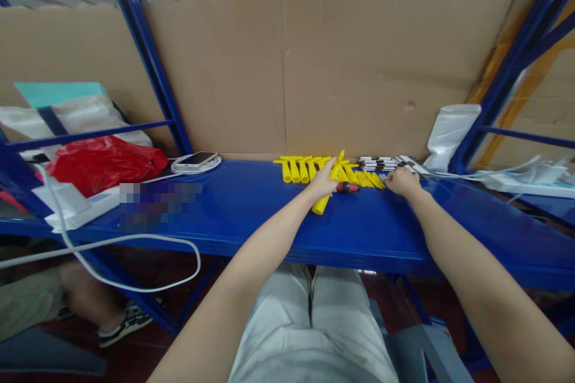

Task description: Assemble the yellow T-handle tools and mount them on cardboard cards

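My left hand (323, 179) is closed round a yellow T-shaped plastic piece (320, 206), its tube end slanting toward the table's front. Beside that hand lies a red-and-black tool handle (347, 187), probably a screwdriver's. My right hand (403, 181) has its fingers curled down at a small patch of tiny silvery parts (383, 178); whatever is between the fingertips is hidden. Just left of it are several thin yellow pieces (369, 179) in a row. Behind them lie several black-and-white strips (378, 164). More yellow T-shaped pieces (295, 171) stand lined up left of my left hand.
The blue table (251, 209) backs onto a cardboard panel (215, 72) between blue posts. At left are a phone (200, 158) on a coiled white cable, a red bag (108, 161) and a power strip (90, 209). A white pouch (450, 137) leans at right. Another person's leg shows lower left.
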A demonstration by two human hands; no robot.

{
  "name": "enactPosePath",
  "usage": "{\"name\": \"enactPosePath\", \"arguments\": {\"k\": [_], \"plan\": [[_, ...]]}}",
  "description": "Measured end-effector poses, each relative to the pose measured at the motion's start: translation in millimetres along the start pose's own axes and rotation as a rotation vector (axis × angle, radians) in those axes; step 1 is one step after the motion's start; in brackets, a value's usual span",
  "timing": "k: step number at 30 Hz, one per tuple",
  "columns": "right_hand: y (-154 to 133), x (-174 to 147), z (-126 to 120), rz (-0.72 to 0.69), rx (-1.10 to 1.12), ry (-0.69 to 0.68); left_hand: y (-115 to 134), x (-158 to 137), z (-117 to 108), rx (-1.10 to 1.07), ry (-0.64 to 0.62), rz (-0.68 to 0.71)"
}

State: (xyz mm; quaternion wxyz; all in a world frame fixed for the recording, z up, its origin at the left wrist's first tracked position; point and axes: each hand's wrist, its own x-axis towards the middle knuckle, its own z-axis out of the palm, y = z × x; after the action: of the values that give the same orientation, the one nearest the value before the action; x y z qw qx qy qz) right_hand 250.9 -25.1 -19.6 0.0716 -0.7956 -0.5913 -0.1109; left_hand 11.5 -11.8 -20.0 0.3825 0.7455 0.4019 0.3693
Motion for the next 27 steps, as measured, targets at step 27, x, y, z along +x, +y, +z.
{"name": "enactPosePath", "arguments": {"k": [27], "plan": [[4,13,8,-0.111,0.008,-0.042,-1,1,2,-0.02,-0.017,0.006]]}}
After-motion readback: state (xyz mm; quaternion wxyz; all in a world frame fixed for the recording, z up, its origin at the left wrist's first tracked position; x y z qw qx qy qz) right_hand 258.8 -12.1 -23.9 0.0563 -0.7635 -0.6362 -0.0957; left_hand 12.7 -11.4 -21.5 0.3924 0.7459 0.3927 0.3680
